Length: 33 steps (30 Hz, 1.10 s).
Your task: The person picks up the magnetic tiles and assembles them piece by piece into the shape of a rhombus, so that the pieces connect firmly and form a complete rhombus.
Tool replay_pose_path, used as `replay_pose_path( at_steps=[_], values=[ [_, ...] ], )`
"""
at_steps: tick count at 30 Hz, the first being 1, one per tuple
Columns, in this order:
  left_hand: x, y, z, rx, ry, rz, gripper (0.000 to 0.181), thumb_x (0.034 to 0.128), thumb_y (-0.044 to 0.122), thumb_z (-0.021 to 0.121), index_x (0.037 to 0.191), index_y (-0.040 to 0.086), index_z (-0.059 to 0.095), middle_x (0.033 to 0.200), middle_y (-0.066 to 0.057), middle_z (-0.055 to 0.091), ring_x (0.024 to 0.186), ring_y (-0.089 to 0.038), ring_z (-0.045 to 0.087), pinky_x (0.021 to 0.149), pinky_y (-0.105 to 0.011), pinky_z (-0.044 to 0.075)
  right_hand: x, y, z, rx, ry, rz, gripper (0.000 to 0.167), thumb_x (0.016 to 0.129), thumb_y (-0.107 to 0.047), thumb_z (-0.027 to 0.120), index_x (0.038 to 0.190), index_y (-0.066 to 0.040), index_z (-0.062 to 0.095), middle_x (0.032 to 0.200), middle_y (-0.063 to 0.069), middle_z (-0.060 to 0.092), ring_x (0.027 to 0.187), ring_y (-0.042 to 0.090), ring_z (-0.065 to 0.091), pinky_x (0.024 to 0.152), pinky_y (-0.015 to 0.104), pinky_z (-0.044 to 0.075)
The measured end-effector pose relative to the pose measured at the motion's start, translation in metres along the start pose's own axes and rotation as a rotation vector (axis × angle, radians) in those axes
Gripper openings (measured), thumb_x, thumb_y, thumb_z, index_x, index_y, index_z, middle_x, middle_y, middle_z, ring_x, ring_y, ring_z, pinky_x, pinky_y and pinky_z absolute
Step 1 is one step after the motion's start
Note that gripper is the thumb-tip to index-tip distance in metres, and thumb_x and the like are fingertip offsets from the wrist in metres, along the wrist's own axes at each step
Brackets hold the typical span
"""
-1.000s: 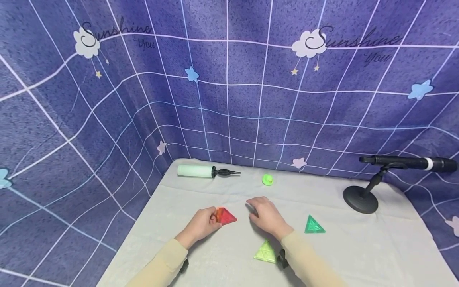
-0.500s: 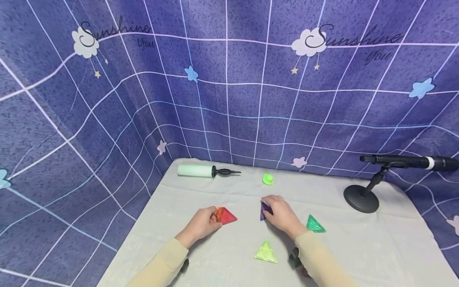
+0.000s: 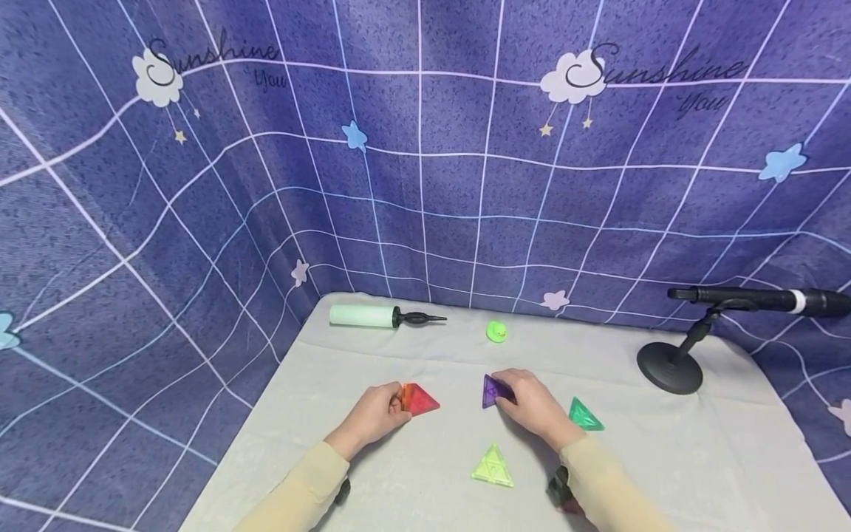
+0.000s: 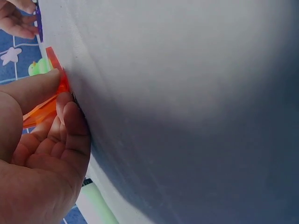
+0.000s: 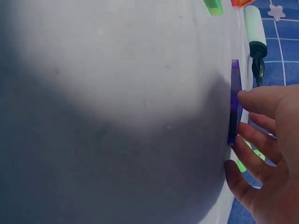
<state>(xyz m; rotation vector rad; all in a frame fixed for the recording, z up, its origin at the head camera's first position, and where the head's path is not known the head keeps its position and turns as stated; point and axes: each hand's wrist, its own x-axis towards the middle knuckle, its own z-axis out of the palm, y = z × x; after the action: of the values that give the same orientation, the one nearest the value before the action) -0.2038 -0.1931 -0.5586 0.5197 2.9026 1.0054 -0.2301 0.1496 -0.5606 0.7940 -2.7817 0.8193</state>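
My left hand (image 3: 372,420) pinches an orange tile (image 3: 405,397) between thumb and fingers. A red triangular tile (image 3: 422,400) lies at its right side. In the left wrist view the orange tile (image 4: 44,111) stands out at an angle behind the thumb. Over to the right, my right hand (image 3: 533,406) grips a purple triangular tile (image 3: 492,391) by its right side. The right wrist view shows the purple tile (image 5: 234,100) edge-on, the thumb against it and the fingers beside it.
A yellow-green triangle (image 3: 493,467) lies in front of the hands, a green triangle (image 3: 583,415) beside the right forearm. At the back are a pale green pump (image 3: 362,316) and a green duck (image 3: 496,332). A black microphone stand (image 3: 670,368) stands at right.
My right hand has moved to the right, and the purple tile, earlier hidden, now shows at its fingers. My left hand has stayed on the orange tile.
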Motion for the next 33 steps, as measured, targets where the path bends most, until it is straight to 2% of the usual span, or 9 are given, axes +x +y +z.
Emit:
replay_pose_path(
  at_steps=[9, 16, 24, 33],
  values=[
    [-0.0002, 0.0013, 0.0001, -0.006, -0.005, -0.014, 0.025, 0.0867, 0.008, 0.083, 0.085, 0.009, 0.058, 0.067, 0.006, 0.051, 0.06, -0.005, 0.043, 0.055, -0.023, 0.037, -0.0009, -0.002, -0.0033, 0.007, -0.022, 0.002, 0.045, 0.087, -0.005, 0.082, 0.129, 0.004, 0.068, 0.124, 0.018, 0.07, 0.118, 0.038, 0.065, 0.104, 0.052, 0.047],
    [-0.0016, 0.0027, -0.0004, 0.004, -0.002, -0.012, 0.025, 0.0867, 0.008, 0.083, 0.085, 0.009, 0.058, 0.067, 0.006, 0.051, 0.059, -0.005, 0.043, 0.055, -0.023, 0.037, -0.0001, -0.0008, -0.0036, 0.038, -0.019, 0.006, 0.051, 0.086, -0.003, 0.083, 0.133, 0.002, 0.066, 0.129, 0.017, 0.069, 0.122, 0.036, 0.063, 0.107, 0.051, 0.045],
    [-0.0004, 0.0021, -0.0003, -0.006, -0.008, -0.012, 0.024, 0.087, 0.008, 0.083, 0.086, 0.009, 0.059, 0.067, 0.005, 0.051, 0.06, -0.005, 0.043, 0.056, -0.023, 0.037, 0.0, -0.0015, -0.0048, 0.018, -0.013, 0.057, 0.062, 0.081, -0.003, 0.087, 0.138, 0.002, 0.062, 0.119, 0.013, 0.067, 0.106, 0.028, 0.067, 0.097, 0.048, 0.052],
    [0.0007, 0.0002, 0.0003, -0.003, -0.007, -0.009, 0.025, 0.087, 0.009, 0.083, 0.086, 0.009, 0.059, 0.067, 0.005, 0.052, 0.06, -0.005, 0.044, 0.056, -0.023, 0.038, -0.0029, -0.0017, -0.0056, 0.046, -0.002, 0.068, 0.05, 0.081, -0.003, 0.087, 0.128, 0.001, 0.069, 0.11, 0.008, 0.065, 0.095, 0.02, 0.064, 0.09, 0.045, 0.054]
  ],
)
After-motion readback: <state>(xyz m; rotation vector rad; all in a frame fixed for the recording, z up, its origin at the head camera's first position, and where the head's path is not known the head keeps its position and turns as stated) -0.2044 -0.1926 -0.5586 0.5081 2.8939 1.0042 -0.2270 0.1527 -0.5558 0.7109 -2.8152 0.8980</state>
